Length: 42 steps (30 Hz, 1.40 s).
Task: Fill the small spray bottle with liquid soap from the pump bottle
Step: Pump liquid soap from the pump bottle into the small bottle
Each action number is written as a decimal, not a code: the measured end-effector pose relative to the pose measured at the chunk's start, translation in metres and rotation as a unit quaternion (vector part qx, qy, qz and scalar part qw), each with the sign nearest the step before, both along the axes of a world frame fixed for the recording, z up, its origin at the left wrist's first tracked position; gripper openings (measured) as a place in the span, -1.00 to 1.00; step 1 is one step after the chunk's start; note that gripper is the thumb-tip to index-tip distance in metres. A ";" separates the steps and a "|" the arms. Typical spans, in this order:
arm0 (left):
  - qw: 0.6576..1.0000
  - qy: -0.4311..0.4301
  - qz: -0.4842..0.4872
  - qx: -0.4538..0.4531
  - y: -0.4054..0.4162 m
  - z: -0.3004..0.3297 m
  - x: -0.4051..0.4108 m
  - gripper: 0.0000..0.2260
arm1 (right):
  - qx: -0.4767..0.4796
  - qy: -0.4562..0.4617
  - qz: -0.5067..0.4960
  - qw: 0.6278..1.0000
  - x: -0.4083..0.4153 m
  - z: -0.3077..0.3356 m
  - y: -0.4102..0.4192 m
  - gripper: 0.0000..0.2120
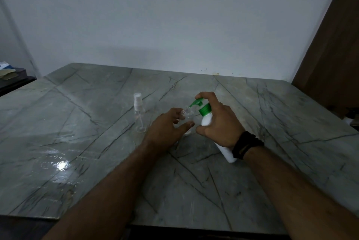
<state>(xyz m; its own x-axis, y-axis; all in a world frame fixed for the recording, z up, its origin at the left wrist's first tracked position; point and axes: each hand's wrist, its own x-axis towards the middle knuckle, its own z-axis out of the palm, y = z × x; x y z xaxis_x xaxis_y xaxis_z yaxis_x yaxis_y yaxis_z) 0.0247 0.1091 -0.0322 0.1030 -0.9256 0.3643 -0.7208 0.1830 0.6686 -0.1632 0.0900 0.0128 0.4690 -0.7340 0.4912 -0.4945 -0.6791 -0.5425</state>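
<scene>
A small clear spray bottle [186, 114] with no cap stands on the grey marble table [97, 142], its open neck facing up. My left hand [168, 127] holds it between thumb and fingers. My right hand [218, 121] grips a white pump bottle [206, 119] with a green pump head [198, 102], tilted toward the left. The green nozzle tip sits right over the small bottle's mouth, and my right forefinger lies on top of the pump head. The pump bottle's lower end [228, 154] sticks out below my wrist.
A second clear spray bottle [139, 112] with a white sprayer top stands left of my hands. A wet, shiny patch [61, 165] spreads over the table's left part. A white wall runs behind, a brown wooden panel [334, 45] at the right, a dark stand [11, 78] at the far left.
</scene>
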 end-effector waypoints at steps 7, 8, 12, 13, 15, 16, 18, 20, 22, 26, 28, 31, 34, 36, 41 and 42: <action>1.000 0.008 -0.005 -0.001 0.003 0.004 -0.002 -0.52 | -0.018 -0.004 -0.014 1.000 0.005 0.002 0.003 -0.22; 1.000 0.007 -0.007 0.000 0.004 0.004 -0.002 -0.53 | -0.017 -0.002 -0.014 1.000 0.005 0.001 0.003 -0.24; 1.000 0.007 -0.011 -0.003 0.004 0.004 -0.002 -0.53 | -0.019 -0.009 -0.017 1.000 0.005 0.001 0.002 -0.28; 1.000 0.008 -0.011 -0.003 0.004 0.004 -0.002 -0.53 | -0.023 -0.012 -0.018 0.999 0.004 0.001 0.001 -0.28; 1.000 0.009 -0.012 -0.005 0.004 0.004 -0.001 -0.54 | -0.028 -0.013 -0.022 0.999 0.003 0.001 0.001 -0.25; 1.000 0.009 -0.013 -0.007 0.004 0.004 -0.001 -0.54 | -0.027 -0.014 -0.023 0.999 0.003 0.001 0.001 -0.23; 1.000 0.009 -0.012 -0.007 0.004 0.003 0.000 -0.54 | -0.019 -0.014 -0.019 1.000 0.003 0.001 0.001 -0.23; 1.000 0.008 -0.011 -0.003 0.003 0.003 0.000 -0.53 | -0.012 -0.010 -0.012 1.000 0.003 0.001 0.001 -0.26; 1.000 0.008 -0.011 0.000 0.002 0.002 -0.001 -0.52 | -0.009 -0.010 -0.010 1.000 0.003 0.000 0.000 -0.29; 1.000 0.011 -0.010 0.009 0.001 0.002 0.000 -0.51 | -0.016 -0.013 -0.016 1.000 0.001 -0.001 0.000 -0.26; 1.000 0.011 -0.010 0.009 0.001 0.002 0.000 -0.52 | -0.019 -0.015 -0.020 0.999 0.000 0.000 0.001 -0.24; 1.000 0.012 -0.009 0.005 0.002 0.001 0.000 -0.53 | -0.019 -0.013 -0.013 1.000 0.000 0.000 0.002 -0.25; 1.000 0.014 -0.011 0.008 0.001 0.001 0.000 -0.52 | -0.019 -0.010 -0.013 1.000 0.001 -0.001 0.002 -0.30; 1.000 0.016 -0.009 0.013 0.001 0.002 -0.001 -0.53 | -0.018 -0.012 -0.016 1.000 0.000 0.000 0.002 -0.30; 1.000 0.017 -0.007 0.010 0.002 0.002 -0.001 -0.54 | -0.022 -0.011 -0.019 1.000 0.001 0.000 0.002 -0.25; 1.000 0.017 -0.008 0.009 0.002 0.002 -0.001 -0.53 | -0.019 -0.009 -0.017 1.000 0.002 0.000 0.002 -0.26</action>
